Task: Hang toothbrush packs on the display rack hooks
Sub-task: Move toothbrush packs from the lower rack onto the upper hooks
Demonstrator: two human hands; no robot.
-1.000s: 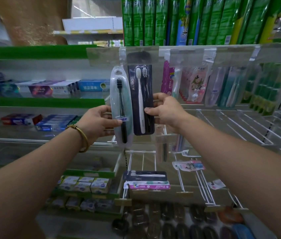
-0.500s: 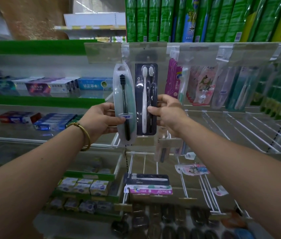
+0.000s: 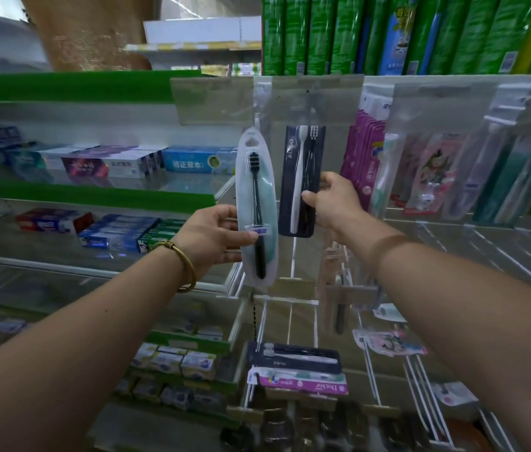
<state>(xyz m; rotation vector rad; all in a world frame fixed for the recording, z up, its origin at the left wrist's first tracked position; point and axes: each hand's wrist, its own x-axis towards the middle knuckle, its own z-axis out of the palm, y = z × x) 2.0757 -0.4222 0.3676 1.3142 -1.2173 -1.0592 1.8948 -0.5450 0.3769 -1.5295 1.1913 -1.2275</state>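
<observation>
Holding both packs up just below the clear label strip [image 3: 316, 99], I judge them feather-light and stiff along their length, but glossy enough to slide in a loose pinch. My left hand [image 3: 212, 239] grips the oval blister pack [image 3: 256, 210] low down, thumb across its front label and fingers curled behind. Its hang hole sits right under the strip's left end. My right hand [image 3: 332, 203] pinches the dark twin pack [image 3: 301, 181] at its right edge. The top of that pack runs up behind the strip, so I cannot tell whether it is on a hook yet. The thin plastic round each hang hole looks like the weak spot, so I would hold mid-body and steer the top on square rather than force it.

Down and left of the strip, a green-fronted tray [image 3: 189, 340] holds small boxes [image 3: 172, 357] in rows. Straight below the strip, a second dark pack [image 3: 293, 355] and a pink flat pack [image 3: 300, 384] lie flat, touching. Right of the strip, hanging pink packs [image 3: 363, 158] sit in a tight row.
</observation>
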